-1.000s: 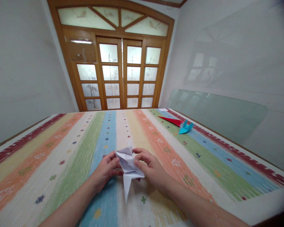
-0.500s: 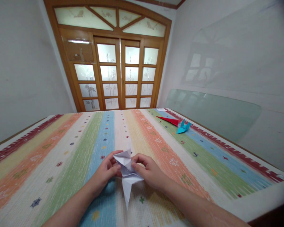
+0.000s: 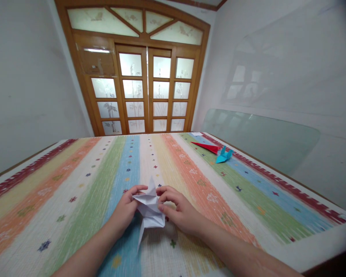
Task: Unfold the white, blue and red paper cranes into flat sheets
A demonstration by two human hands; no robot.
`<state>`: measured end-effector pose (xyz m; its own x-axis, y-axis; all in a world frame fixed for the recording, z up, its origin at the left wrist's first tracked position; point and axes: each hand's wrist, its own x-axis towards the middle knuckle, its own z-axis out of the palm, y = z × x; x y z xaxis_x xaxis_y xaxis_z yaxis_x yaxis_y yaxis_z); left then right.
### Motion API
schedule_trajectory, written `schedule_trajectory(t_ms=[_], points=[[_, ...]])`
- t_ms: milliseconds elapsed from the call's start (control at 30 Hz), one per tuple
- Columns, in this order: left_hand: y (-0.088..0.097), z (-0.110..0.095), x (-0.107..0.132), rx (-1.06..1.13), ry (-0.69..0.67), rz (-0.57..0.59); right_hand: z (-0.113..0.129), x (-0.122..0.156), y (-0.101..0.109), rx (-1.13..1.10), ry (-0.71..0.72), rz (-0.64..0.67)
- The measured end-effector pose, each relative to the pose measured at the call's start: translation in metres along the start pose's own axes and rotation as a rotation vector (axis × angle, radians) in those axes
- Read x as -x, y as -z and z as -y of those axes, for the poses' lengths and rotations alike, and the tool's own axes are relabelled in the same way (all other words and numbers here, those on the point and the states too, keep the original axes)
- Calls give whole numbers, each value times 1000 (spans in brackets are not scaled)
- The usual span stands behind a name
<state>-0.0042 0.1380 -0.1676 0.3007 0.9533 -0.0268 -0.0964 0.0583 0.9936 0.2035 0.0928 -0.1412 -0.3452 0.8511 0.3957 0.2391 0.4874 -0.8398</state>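
A white folded paper [image 3: 151,209] with several pointed flaps is held just over the striped cloth. One point rises away from me and another hangs down toward me on the left. My left hand [image 3: 127,207] grips its left side, with some fingertips hidden behind the folds. On the opposite edge, the thumb and fingers of my right hand [image 3: 180,209] are closed on the paper near its middle.
A striped tablecloth [image 3: 83,200] covers the table. Toward the back right lie a blue folded paper piece [image 3: 224,155] and a long red paper cone [image 3: 206,147], close together. A glass panel [image 3: 259,130] leans by the right wall; wooden doors [image 3: 147,88] stand beyond.
The white paper has turned in my hands: its lower point has swung left and its top point now stands up clearer. My right fingers have shifted along its edge.
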Motion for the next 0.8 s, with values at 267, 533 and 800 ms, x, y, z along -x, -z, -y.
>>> schedule_trajectory(t_ms=[267,533,800], points=[[-2,-4,0,-2,20,9,4,0,1,-103,-121,-40],[13,-5,3,85,-20,208,4,1,3,193,-60,6],[14,-12,8,269,42,396,9,0,6,237,-27,72]])
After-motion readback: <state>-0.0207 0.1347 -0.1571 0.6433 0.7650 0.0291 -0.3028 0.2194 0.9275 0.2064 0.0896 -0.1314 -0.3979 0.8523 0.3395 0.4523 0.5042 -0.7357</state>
